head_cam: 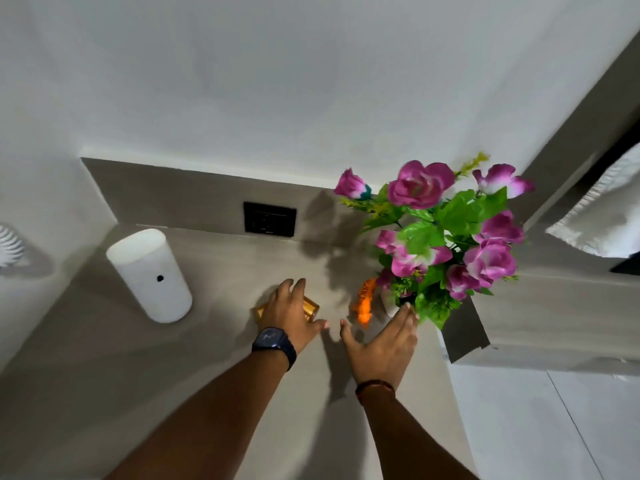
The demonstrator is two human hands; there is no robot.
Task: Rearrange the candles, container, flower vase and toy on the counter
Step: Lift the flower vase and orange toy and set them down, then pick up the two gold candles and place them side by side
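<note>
A white flower vase (390, 304) with purple-pink flowers (446, 237) and green leaves stands at the right of the grey counter (207, 358). Just left of it lies an orange toy (363, 301). My right hand (384, 344) is spread open in front of the vase, fingertips near its base. A small amber container (311, 307) sits left of the toy, and my left hand (289, 313), with a dark watch, lies over it, fingers apart; whether they grip it is unclear. A tall white cylinder (149, 275) with a black dot stands at the far left.
A black switch plate (269, 219) is set in the grey backsplash behind the objects. The counter ends at its right edge beside a grey ledge (554, 306). A white towel (599, 216) hangs at the far right. White floor tiles lie below.
</note>
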